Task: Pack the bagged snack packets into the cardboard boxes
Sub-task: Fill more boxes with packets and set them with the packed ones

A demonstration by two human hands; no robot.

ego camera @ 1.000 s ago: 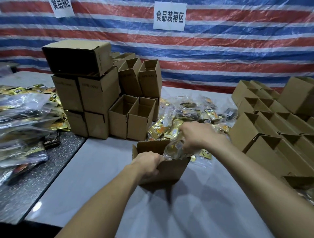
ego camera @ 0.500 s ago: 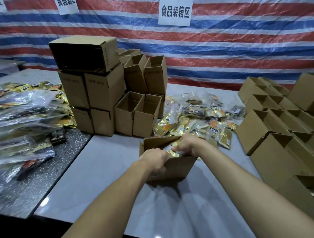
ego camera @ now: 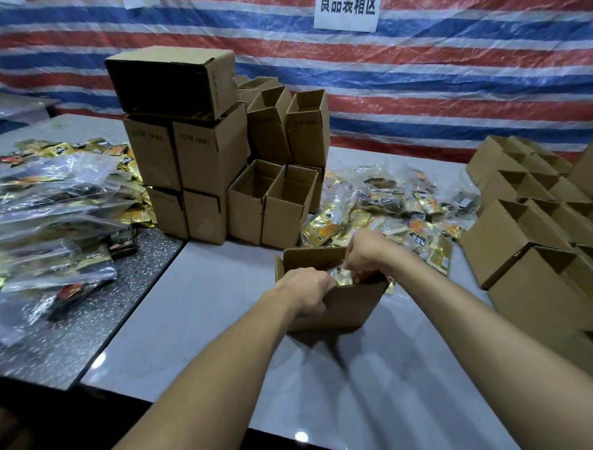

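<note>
The cardboard box (ego camera: 348, 305) is gripped by the left hand (ego camera: 305, 290); a snack packet (ego camera: 342, 277) inside is pinched by the right hand (ego camera: 369, 257).

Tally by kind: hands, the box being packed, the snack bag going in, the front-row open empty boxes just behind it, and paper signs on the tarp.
Hands: 2, left hand, right hand
Cardboard box being packed: 1
Snack bag going in: 1
Front-row open empty boxes: 2
Paper signs: 2
Total: 8
</note>
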